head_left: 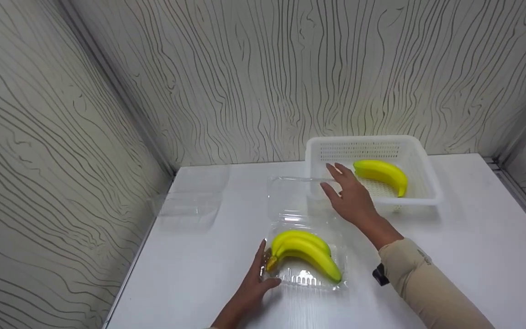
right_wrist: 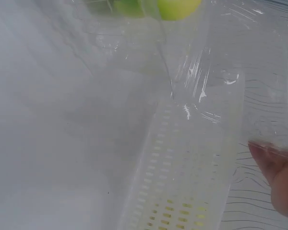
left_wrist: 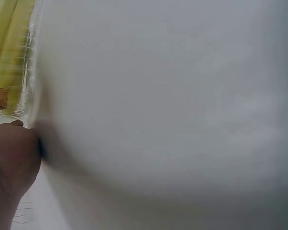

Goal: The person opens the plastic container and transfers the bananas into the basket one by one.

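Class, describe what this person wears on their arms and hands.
The right hand and left hand show no gloves. The right arm has a beige, creased sleeve with a small dark marking. A small black piece juts out at its edge. What the left arm wears higher up cannot be told.

Head camera: high, facing forward and down across white tabletop (head_left: 176, 283) to pale wood-grain-patterned wall (head_left: 267, 82). Left wrist: close above tabletop, surface dominating; pair of curved yellow bananas (head_left: 306, 251) at left edge shared with head. Right wrist: close, through clear plastic lid (head_left: 290, 201); white slotted plastic basket (head_left: 409, 201) shared with head
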Demonstrator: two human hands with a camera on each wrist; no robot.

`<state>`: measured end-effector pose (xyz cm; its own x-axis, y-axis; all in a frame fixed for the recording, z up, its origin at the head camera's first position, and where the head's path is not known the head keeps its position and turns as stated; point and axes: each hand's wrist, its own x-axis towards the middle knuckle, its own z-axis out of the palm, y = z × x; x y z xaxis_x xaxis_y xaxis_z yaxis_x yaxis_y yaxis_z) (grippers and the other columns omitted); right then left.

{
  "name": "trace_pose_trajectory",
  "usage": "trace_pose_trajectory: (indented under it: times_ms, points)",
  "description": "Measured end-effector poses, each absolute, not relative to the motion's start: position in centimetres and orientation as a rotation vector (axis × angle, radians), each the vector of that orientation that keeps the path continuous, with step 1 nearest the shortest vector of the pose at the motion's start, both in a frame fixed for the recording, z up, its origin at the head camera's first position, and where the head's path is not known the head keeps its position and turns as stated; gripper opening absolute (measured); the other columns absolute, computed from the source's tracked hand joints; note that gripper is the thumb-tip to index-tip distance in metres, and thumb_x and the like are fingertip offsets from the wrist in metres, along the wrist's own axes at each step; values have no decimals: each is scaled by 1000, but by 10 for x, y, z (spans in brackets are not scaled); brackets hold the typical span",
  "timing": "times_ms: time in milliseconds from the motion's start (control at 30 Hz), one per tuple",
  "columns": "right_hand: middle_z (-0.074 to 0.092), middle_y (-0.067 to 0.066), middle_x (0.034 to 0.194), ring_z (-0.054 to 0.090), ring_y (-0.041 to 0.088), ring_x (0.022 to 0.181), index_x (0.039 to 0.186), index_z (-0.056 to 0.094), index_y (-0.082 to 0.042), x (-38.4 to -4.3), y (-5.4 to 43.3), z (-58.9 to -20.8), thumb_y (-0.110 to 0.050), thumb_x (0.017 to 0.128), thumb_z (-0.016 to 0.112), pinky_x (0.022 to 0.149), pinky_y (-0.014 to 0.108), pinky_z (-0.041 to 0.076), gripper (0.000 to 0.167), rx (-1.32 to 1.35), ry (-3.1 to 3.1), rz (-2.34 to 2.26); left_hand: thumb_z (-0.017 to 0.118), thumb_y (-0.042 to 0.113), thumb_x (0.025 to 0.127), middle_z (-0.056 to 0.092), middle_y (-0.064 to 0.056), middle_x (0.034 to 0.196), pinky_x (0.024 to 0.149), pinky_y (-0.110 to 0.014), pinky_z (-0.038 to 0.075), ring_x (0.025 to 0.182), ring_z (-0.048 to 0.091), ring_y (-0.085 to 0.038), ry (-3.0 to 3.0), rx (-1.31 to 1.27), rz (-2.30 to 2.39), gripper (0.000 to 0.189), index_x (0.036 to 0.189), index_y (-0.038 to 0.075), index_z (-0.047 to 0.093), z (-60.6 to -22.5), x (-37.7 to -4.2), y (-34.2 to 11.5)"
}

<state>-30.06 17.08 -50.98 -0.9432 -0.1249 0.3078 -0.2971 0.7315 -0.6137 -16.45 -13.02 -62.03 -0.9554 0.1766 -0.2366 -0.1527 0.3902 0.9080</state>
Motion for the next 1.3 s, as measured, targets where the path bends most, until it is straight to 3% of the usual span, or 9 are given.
trace_pose_trajectory:
  times_ms: [133,200,300,600,800,967,1167,1300]
  points:
    - [23,14,179,49,40,152,170,30,-27,-298,171,-512,-44,109,58,118,62,48,69,350,-2685,972,75,34,84,17,-19,180,128,-80,11,166,13,-51,2355,31,1600,113,174,32,5,-622,-163,-132]
    - [20,13,180,37,41,160,171,27,-27,-295,170,-512,-44,109,58,125,66,39,71,352,-2683,948,75,35,85,16,-20,180,128,-80,11,166,13,-51,2353,32,1603,113,174,32,5,-623,-163,-132]
    - [21,13,180,31,41,163,171,28,-27,-289,170,-513,-41,108,60,128,66,34,71,381,-2647,897,75,36,85,15,-20,180,128,-80,11,166,12,-51,2360,27,1598,113,173,31,6,-623,-163,-132]
    - [53,14,163,47,36,153,154,58,-16,-267,169,-520,-21,97,77,125,61,39,60,591,-2324,689,76,37,86,22,-20,179,129,-78,16,166,18,-50,2391,43,1588,111,173,31,8,-622,-163,-134]
    - [66,15,146,64,31,131,145,67,-15,-252,163,-525,-19,92,82,109,49,57,55,750,-2245,633,76,37,88,29,-19,177,128,-77,19,165,23,-49,2389,59,1594,110,173,31,7,-622,-162,-136]
    - [72,6,134,72,21,119,148,64,-17,-238,156,-525,-26,94,83,98,40,64,58,908,-2331,633,76,36,88,30,-18,176,127,-78,22,164,24,-49,2378,37,1597,110,173,33,7,-620,-163,-135]
    - [72,1,136,71,20,122,148,64,-21,-224,146,-531,-41,96,78,103,42,63,57,1013,-2549,615,77,36,87,25,-20,178,129,-77,17,165,21,-48,2389,63,1603,110,173,33,8,-621,-164,-132]
    - [72,2,132,72,21,117,145,67,-21,-218,140,-538,-48,98,73,98,43,64,54,1052,-2657,565,76,37,86,25,-20,178,129,-77,19,165,21,-48,2381,57,1601,110,173,33,8,-622,-164,-131]
